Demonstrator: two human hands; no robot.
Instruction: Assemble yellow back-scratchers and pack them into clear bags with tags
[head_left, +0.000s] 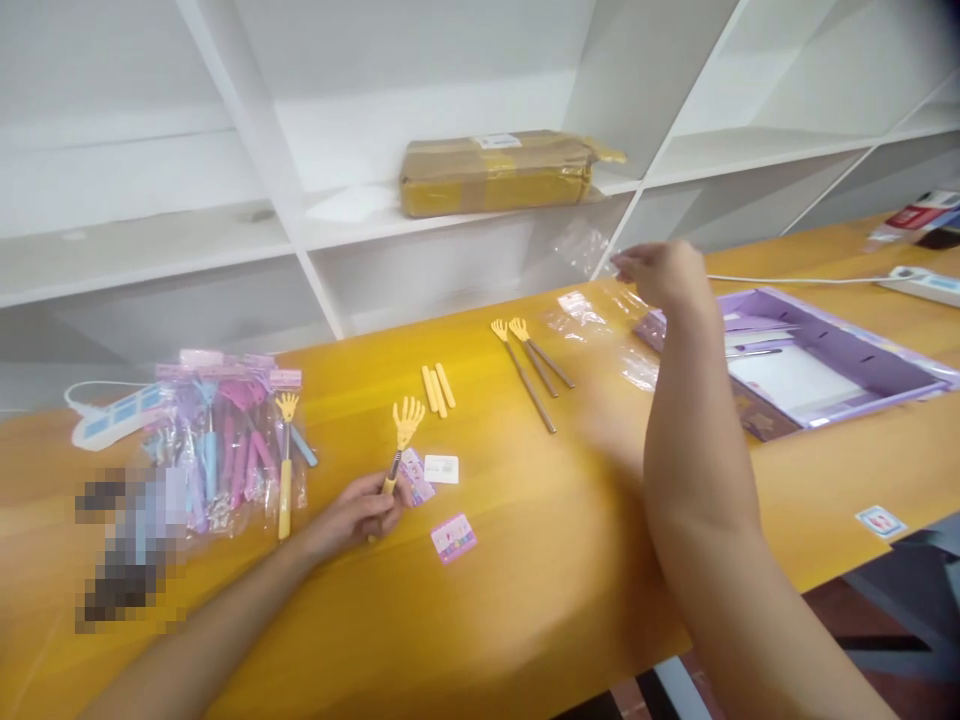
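My left hand (369,508) is closed around the handle of a yellow hand-shaped back scratcher (406,424), its fingers pointing up. My right hand (666,272) is raised over the far side of the table, pinching a clear plastic bag (583,246). More clear plastic wrappers (579,308) lie beneath it. Between the hands lie metal rods with yellow hand heads (517,345) and several loose yellow handles (438,388). Beside my left hand are a pink printed card (453,538), another partly covered card (415,476) and a white label card (442,469).
A pile of bagged colourful back scratchers (225,440) lies at left, beside a power strip (120,415). A purple box (847,345) stands at right, partly behind my right arm. A taped cardboard box (499,175) sits on the white shelf. A small square card (881,521) lies near the table's edge.
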